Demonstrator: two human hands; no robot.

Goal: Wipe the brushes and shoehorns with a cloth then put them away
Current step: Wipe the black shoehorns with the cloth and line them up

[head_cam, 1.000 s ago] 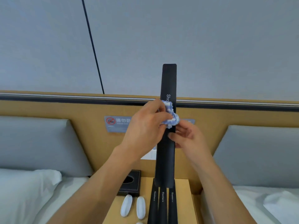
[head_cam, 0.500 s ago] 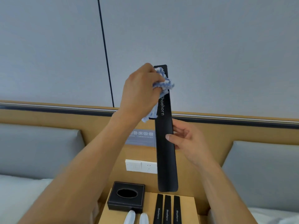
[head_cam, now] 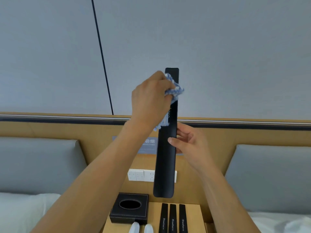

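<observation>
A long black shoehorn (head_cam: 165, 158) stands upright in the air in front of me. My right hand (head_cam: 188, 142) pinches its middle from the right, thumb on the front. My left hand (head_cam: 149, 100) grips a crumpled blue-and-white cloth (head_cam: 175, 89) against the shoehorn's upper part, just below its top end. A tail of the cloth hangs down beside my left wrist. Three more black shoehorns (head_cam: 172, 219) lie side by side on the wooden nightstand (head_cam: 193, 216) below. Two white brush-like objects (head_cam: 140, 228) show at the bottom edge.
A black tissue box (head_cam: 129, 207) sits at the nightstand's back left. A white socket panel (head_cam: 143, 175) and a blue no-smoking sign are on the wooden headboard. Grey cushions (head_cam: 37, 163) and white bedding flank the nightstand on both sides.
My left hand slid the cloth up the shoehorn from its middle to near the top end. The shoehorn was lifted clear of the nightstand. My right hand kept its hold.
</observation>
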